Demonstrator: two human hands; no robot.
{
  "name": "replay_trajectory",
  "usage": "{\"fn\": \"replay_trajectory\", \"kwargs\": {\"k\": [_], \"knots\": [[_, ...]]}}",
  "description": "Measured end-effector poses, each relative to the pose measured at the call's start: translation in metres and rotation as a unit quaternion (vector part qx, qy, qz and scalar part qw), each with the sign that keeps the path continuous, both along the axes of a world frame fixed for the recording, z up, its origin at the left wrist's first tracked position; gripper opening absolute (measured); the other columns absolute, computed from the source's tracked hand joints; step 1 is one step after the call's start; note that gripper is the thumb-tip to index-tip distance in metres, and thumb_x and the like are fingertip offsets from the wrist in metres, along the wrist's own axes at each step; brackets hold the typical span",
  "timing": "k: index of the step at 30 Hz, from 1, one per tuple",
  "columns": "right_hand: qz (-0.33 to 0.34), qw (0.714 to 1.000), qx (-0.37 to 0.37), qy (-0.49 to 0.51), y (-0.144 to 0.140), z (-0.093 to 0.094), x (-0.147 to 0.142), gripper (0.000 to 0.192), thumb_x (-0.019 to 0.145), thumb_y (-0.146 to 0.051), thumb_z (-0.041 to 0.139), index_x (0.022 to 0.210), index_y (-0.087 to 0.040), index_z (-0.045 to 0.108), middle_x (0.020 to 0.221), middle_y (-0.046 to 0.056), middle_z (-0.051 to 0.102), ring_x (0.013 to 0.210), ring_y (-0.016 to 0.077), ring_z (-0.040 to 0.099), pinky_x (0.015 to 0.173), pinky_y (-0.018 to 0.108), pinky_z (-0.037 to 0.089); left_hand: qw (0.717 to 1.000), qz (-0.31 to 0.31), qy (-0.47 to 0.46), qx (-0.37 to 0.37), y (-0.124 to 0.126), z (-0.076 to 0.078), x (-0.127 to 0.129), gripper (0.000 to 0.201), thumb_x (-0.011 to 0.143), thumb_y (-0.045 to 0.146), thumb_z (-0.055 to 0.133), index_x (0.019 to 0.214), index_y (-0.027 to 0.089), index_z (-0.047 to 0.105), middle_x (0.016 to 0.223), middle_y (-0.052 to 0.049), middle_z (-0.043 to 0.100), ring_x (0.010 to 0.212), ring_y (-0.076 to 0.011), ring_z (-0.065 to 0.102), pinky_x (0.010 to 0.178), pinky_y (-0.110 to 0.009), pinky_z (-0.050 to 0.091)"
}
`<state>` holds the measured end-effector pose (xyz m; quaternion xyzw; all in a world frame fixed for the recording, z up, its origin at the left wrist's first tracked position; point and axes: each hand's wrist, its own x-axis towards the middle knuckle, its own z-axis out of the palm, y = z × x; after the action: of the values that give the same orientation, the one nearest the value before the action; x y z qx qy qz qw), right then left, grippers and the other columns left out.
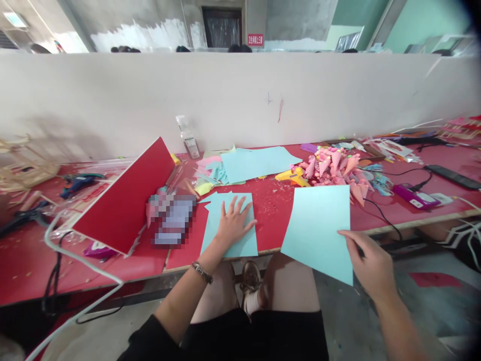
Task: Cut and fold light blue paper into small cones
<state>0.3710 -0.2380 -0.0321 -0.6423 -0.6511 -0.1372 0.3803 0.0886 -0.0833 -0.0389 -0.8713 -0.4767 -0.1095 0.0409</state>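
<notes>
Two bare hands work with light blue paper at the near edge of a red table point(278, 210). The right hand point(370, 263) pinches one blue sheet point(319, 230) at its right edge, thumb on top and fingers closed beneath, and holds it tilted so that its lower corner hangs past the table edge above the person's knees. To the left of that sheet, the left hand point(235, 223) lies flat with fingers spread on a small stack of blue paper point(229, 225) resting on the table close to the near edge; it presses down and grips nothing. A bracelet point(202, 272) circles the left wrist. Beyond the held sheet, farther from the person, sits a heap of pink paper cones point(334, 168), with a yellow glue gun point(291, 176) just beside it on the left. Beyond the left hand lies a larger blue sheet point(257, 163) among pastel scraps, and a clear bottle point(188, 135) stands against the white partition point(240, 95) behind. To the left of the stack a red board point(126, 200) leans tilted, and a blurred patch sits between it and the stack. To the right of the held sheet, a black cable point(383, 215) runs to a purple device point(415, 195), well apart from the hand.
</notes>
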Motion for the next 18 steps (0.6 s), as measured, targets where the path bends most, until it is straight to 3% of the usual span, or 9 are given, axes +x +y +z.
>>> {"fn": "replay_trajectory", "kwargs": {"k": [2,5,9,13,16,18], "knots": [[0.000,0.998,0.062,-0.007,0.007,0.019,-0.003,0.020,0.082,-0.016,0.043,0.088,-0.021,0.061,0.083,0.004,0.065,0.077,0.0166,0.061,0.072,0.027,0.045,0.997,0.028,-0.025,0.063,-0.001,0.014,-0.012,0.051,0.085,0.049,0.030,0.129,0.025,0.040,0.138,-0.007,0.035,0.129,-0.0264,0.022,0.106,-0.049,0.007],[-0.002,0.990,0.140,-0.001,0.027,0.046,-0.011,0.018,0.080,-0.013,0.046,0.084,-0.021,0.061,0.079,0.004,0.064,0.075,0.0166,0.060,0.072,0.028,0.045,0.981,0.136,-0.062,0.126,0.003,0.030,-0.045,0.050,0.086,0.044,0.030,0.130,0.021,0.039,0.129,-0.011,0.046,0.125,-0.0272,0.030,0.106,-0.048,0.009],[0.033,0.977,0.210,0.006,0.073,0.079,-0.027,0.017,0.078,-0.012,0.047,0.080,-0.021,0.061,0.076,0.003,0.063,0.075,0.0158,0.059,0.072,0.029,0.046,0.960,0.241,-0.043,0.139,0.015,0.026,-0.098,0.053,0.086,0.042,0.032,0.132,0.015,0.035,0.113,-0.016,0.057,0.121,-0.0305,0.035,0.102,-0.056,0.009],[0.108,0.972,0.205,0.041,0.137,0.106,-0.059,0.021,0.081,-0.012,0.040,0.080,-0.019,0.060,0.079,0.003,0.060,0.077,0.0143,0.057,0.071,0.028,0.045,0.971,0.230,-0.011,0.068,0.024,0.016,-0.128,0.051,0.086,0.040,0.032,0.131,0.016,0.035,0.112,-0.015,0.058,0.116,-0.0303,0.041,0.098,-0.062,0.011],[0.178,0.963,0.196,0.057,0.192,0.122,-0.085,0.023,0.083,-0.011,0.037,0.082,-0.020,0.059,0.082,0.003,0.058,0.081,0.0133,0.055,0.071,0.028,0.046,0.971,0.217,-0.048,0.088,0.021,0.019,-0.130,0.051,0.087,0.040,0.031,0.133,0.017,0.032,0.123,-0.015,0.050,0.120,-0.0283,0.038,0.099,-0.058,0.016],[0.185,0.958,0.206,0.079,0.228,0.129,-0.099,0.023,0.084,-0.012,0.036,0.088,-0.020,0.057,0.086,0.004,0.057,0.083,0.0130,0.054,0.071,0.027,0.046,0.979,0.177,-0.068,0.074,0.011,0.022,-0.122,0.052,0.086,0.040,0.033,0.133,0.016,0.031,0.125,-0.015,0.048,0.119,-0.0275,0.038,0.099,-0.052,0.025]]}}
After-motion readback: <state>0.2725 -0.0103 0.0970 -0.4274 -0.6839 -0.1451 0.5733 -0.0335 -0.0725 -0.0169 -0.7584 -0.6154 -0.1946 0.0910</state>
